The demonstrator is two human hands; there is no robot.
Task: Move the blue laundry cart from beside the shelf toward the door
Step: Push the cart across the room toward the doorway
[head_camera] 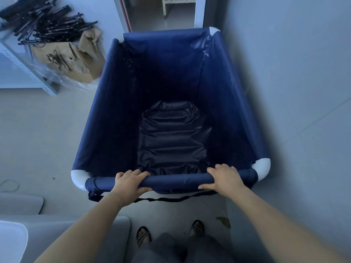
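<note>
The blue laundry cart fills the middle of the head view, a deep fabric bin with white pipe corners and nothing inside. My left hand grips the near top rail left of centre. On the same rail, right of centre, my right hand is closed around it. The cart's far end points at the open doorway at the top. A metal shelf stands at the upper left, to the left of the cart.
Black rods and crumpled brown paper lie on the shelf. A grey wall runs close along the cart's right side. A grey cushioned seat is at the lower left. My sandalled feet stand behind the cart. A white crib shows through the doorway.
</note>
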